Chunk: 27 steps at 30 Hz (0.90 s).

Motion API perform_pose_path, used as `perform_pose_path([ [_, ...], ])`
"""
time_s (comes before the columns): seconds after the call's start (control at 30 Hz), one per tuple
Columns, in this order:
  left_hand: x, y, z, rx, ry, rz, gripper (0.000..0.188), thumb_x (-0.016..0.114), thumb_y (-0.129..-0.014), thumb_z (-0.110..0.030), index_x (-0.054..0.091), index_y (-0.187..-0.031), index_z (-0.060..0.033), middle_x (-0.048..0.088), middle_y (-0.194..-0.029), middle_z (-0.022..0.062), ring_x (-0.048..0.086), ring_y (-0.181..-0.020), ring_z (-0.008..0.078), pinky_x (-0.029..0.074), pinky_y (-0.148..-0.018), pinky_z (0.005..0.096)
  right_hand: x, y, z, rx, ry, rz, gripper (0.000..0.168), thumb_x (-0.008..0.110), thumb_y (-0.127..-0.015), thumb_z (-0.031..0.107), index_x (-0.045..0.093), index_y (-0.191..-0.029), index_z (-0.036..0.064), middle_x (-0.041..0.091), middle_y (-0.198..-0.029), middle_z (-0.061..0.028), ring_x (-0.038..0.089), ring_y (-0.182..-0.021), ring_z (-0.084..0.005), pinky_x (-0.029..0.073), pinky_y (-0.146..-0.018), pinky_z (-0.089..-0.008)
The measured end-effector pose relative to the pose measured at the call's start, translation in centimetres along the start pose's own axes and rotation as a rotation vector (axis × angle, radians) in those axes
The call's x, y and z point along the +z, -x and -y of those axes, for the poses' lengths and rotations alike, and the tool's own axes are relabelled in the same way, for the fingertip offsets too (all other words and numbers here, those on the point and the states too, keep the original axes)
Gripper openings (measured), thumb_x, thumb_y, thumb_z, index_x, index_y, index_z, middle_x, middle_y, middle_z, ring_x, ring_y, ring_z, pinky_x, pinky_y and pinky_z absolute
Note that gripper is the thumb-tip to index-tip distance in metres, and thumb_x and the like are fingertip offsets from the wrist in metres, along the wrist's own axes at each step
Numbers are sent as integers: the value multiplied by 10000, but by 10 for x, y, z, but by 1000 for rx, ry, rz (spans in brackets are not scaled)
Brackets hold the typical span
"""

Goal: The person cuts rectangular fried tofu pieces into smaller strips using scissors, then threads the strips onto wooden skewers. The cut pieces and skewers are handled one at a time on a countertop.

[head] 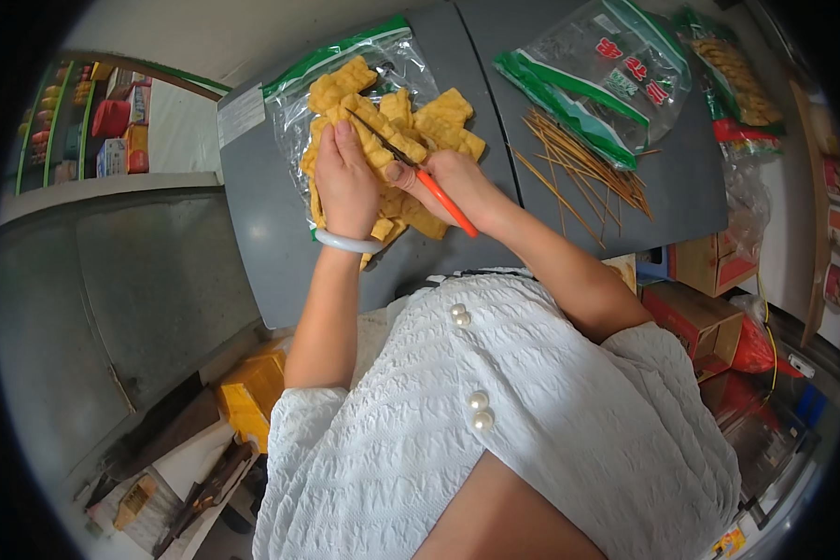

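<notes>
My left hand, with a pale bangle at its wrist, grips a yellow fried tofu piece, thumb on top. My right hand holds scissors with an orange handle. Their dark blades lie across the tofu piece, pointing up and left; whether they are cutting into it I cannot tell. More fried tofu pieces are heaped around and under both hands. Beneath the heap a clear plastic bag with green edging lies flat on the grey table.
Thin bamboo skewers lie loosely on the grey table, right of a seam. Beyond them sits a clear bag with green bands and red writing. A filled food packet rests at the far right. Cardboard boxes stand below right.
</notes>
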<state>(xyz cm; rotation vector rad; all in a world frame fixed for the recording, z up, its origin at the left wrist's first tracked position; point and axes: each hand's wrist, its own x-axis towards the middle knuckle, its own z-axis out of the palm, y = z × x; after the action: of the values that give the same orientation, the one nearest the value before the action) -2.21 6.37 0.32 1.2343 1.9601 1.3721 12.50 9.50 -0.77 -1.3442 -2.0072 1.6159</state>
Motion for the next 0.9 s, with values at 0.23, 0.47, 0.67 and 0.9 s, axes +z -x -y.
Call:
perform_pose_path([
  [0.23,-2,-5,6,-182,391,90,363,381,-1035,-324,501,-842,-40,430,-693,-32,351,-636,73,336,-569,262,-1,5,5,47,-59,-21,785,595,-743,742,530,-533,-11,462,-444,-128,519,-466,-286,454,-537,-392],
  [0.47,-10,-17,7,-177,380,32,336,393,-1034,-310,523,-873,-45,485,-752,-46,401,-697,51,376,-608,260,3,1,-6,-17,31,122,795,411,-776,814,544,-674,37,506,-535,-27,548,-455,-134,469,-453,-283],
  [0.67,-18,-7,2,-145,60,210,333,450,-1012,-287,494,-805,-31,515,-679,26,413,-642,98,375,-572,299,-1,-5,0,49,-136,259,828,346,-790,823,552,-811,22,586,-783,-86,555,-587,-148,476,-548,-277],
  [0.9,-17,9,-15,-161,1,233,353,425,-1013,-303,489,-818,-17,488,-638,83,433,-591,167,383,-558,344,3,-3,6,-116,54,-71,829,419,-809,786,509,-627,-18,574,-631,-221,616,-702,-391,482,-697,-439],
])
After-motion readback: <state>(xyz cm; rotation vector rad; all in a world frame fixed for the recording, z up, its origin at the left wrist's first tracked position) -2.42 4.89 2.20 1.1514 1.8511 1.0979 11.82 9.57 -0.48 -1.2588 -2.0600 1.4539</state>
